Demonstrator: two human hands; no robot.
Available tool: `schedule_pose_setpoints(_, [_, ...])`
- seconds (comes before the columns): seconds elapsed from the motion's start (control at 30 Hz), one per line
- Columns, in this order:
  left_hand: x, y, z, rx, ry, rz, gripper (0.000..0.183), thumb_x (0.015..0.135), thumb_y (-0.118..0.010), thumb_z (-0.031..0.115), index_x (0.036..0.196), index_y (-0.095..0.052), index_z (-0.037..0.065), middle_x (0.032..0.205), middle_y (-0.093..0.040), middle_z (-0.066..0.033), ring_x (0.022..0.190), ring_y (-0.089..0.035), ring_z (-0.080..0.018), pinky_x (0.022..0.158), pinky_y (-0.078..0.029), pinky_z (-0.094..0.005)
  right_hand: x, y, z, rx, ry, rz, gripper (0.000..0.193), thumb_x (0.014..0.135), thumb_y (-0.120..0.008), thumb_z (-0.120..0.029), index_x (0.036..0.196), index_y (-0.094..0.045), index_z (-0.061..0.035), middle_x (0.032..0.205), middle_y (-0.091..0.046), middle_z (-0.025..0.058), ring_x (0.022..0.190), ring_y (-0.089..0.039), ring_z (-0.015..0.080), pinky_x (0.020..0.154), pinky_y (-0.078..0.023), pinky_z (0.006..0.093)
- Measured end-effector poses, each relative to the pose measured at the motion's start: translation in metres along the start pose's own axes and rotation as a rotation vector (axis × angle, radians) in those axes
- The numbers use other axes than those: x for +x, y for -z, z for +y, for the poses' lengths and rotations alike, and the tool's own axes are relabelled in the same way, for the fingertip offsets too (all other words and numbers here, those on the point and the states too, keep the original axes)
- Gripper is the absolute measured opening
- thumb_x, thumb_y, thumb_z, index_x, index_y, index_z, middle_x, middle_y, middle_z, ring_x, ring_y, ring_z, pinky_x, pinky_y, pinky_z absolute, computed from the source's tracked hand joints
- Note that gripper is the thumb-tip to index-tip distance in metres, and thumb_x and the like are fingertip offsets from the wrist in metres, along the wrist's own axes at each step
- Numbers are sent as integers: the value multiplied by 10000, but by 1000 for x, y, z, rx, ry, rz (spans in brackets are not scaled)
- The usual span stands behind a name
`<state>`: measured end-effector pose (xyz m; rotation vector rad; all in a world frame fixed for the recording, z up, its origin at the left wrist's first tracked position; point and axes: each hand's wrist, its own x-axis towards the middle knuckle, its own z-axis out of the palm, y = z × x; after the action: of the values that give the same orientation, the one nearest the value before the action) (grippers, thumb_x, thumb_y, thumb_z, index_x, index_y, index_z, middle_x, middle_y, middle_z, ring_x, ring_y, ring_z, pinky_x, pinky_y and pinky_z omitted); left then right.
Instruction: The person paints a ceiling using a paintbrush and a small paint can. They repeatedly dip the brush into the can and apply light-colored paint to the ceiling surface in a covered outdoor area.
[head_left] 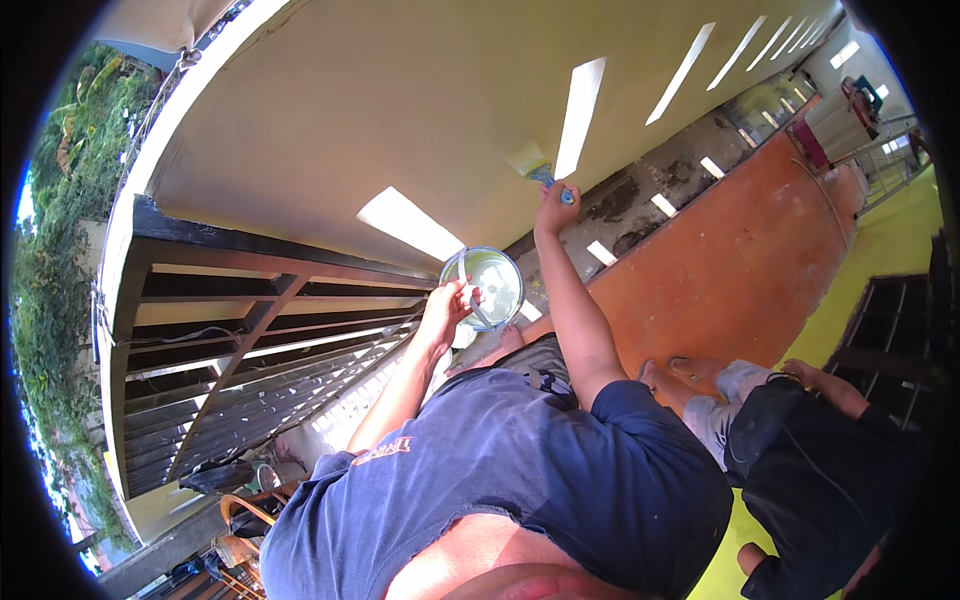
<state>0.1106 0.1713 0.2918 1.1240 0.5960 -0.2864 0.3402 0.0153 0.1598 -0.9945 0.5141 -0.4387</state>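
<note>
My right hand (555,210) is closed around the blue handle of a wide paintbrush (540,172). The pale bristles are at the wall (400,110), beside a bright slanted patch; whether they touch it I cannot tell for certain. Lower and to the left, my left hand (446,312) grips the pale band-like handle of a round paint bucket (503,280). Whitish-green paint shows inside the bucket, which hangs in front of my body. Part of its rim is hidden behind my fingers.
A dark metal grille gate (200,262) stands at left, with greenery beyond. An orange floor strip (720,250) runs to the right beside a stained grey edge. Another person in dark clothing (810,450) is close at my right. A chair (245,515) sits at lower left.
</note>
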Motion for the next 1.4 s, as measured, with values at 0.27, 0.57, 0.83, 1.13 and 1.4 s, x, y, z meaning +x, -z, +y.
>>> schedule_pose_setpoints(0.27, [-10,2,-4,-26,-5,0,374,942,-587,313,1164,-521,19,991,-650,-111,931,-645,-216,968,-464,-385,-9,-57,-92,71,-151,-20,118,932,-582,-81,981,-525,10,907,-627,161,756,-685,259,725,-598,355])
schedule_pose_setpoints(0.57, [-5,-1,-8,2,17,-2,360,957,-531,293,1181,-503,13,955,-637,-96,897,-623,-186,993,-445,-392,-48,-67,-209,400,84,-216,126,958,-563,-81,994,-473,-1,941,-601,158,806,-677,266,802,-594,387])
schedule_pose_setpoints(0.83, [15,-25,-12,-8,-13,-26,343,931,-583,320,1119,-552,34,878,-669,-74,842,-667,-186,861,-485,-337,-37,32,-29,43,-127,17,128,939,-578,-75,1012,-516,9,960,-596,154,792,-684,249,762,-607,369])
schedule_pose_setpoints(1.13, [52,-94,-19,-6,15,33,409,966,-498,300,1225,-497,-16,978,-643,-126,986,-644,-256,959,-441,-404,72,167,-87,3,-404,87,228,945,-599,-138,1099,-512,5,1002,-612,184,872,-687,309,794,-599,384])
schedule_pose_setpoints(1.4, [81,-167,-30,-54,-88,241,401,967,-516,321,1207,-525,0,900,-626,-73,877,-640,-207,841,-478,-345,166,174,-228,-79,-316,-127,307,943,-627,-214,1134,-548,13,1027,-626,131,943,-668,268,831,-575,349])
